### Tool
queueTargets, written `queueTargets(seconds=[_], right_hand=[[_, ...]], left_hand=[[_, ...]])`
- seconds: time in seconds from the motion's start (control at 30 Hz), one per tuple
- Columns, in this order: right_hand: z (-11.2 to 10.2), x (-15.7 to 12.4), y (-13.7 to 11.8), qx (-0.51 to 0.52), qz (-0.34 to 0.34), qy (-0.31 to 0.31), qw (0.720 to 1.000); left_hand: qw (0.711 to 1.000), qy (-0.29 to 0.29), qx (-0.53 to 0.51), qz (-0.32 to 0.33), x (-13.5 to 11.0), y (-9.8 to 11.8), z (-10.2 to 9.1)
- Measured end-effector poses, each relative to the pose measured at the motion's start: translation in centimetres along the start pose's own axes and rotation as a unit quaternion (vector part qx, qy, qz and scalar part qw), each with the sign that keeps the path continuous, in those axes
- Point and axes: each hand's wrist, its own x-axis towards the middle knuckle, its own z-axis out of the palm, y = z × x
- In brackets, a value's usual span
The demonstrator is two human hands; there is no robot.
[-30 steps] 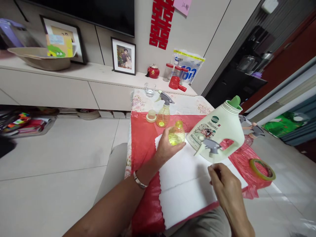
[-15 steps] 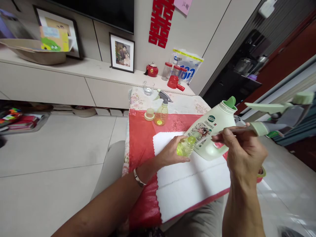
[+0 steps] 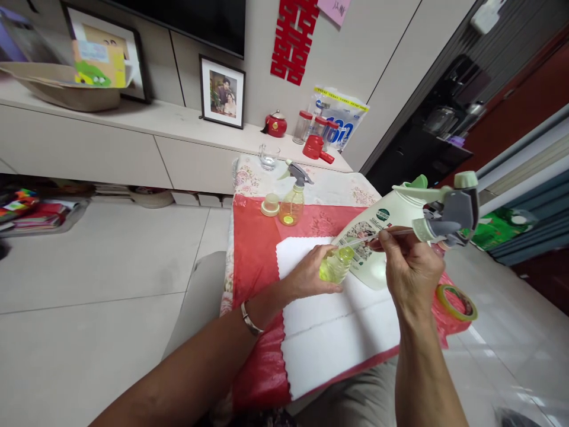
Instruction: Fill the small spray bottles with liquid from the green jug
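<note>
My left hand (image 3: 313, 273) is closed around a small clear bottle (image 3: 336, 265) of yellow-green liquid, its open neck tilted to the right. Between the fingers of my right hand (image 3: 413, 261) is the thin tube of a grey and pale-green spray head (image 3: 448, 216). The tube points left, its tip close to the bottle's mouth; whether it is inside I cannot tell. Right behind stands a large pale-green jug (image 3: 377, 219) with a flipped-up green cap, partly hidden by my right hand. A second spray bottle (image 3: 292, 204) with orange liquid stands further back, beside a pale cup-shaped cap (image 3: 269, 204).
A white sheet (image 3: 329, 350) lies over the red cloth (image 3: 255, 249) on the table. A glass mug (image 3: 269, 157) stands at the far table edge, and a roll of tape (image 3: 457, 302) at the right. Red-lidded jars (image 3: 302, 127) line the cabinet behind.
My right hand has moved left with the spray head, bringing the tube's tip to the bottle's mouth. My left hand and its bottle have hardly moved.
</note>
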Motion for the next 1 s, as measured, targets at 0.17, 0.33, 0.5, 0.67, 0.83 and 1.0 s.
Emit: queueTargets(seconds=[0.17,0.33,0.5,0.67,0.83,1.0], right_hand=[[-0.9,0.1,-0.4,-0.038,-0.003,0.013,0.999],[-1.1,-0.1,-0.7,-0.042,-0.003,-0.007,0.999],[0.4,-1.6,0.5,-0.055,-0.014,-0.079,0.995],[1.6,-3.2,0.7,-0.072,-0.011,-0.091,0.993],[2.3,-4.0,0.5,-0.096,0.001,-0.080,0.992],[2.5,-4.3,0.8,-0.117,0.015,-0.084,0.989]], left_hand=[[1.000,-0.001,0.006,0.007,0.0,-0.2,0.1],[1.000,-0.001,0.009,0.017,0.1,-0.7,0.1],[1.000,0.002,0.018,0.023,0.1,-0.8,0.2],[0.998,0.021,0.038,0.047,0.0,-0.4,0.2],[0.990,0.037,0.044,0.132,0.2,0.0,0.2],[0.984,0.032,0.057,0.164,0.2,-0.1,0.2]])
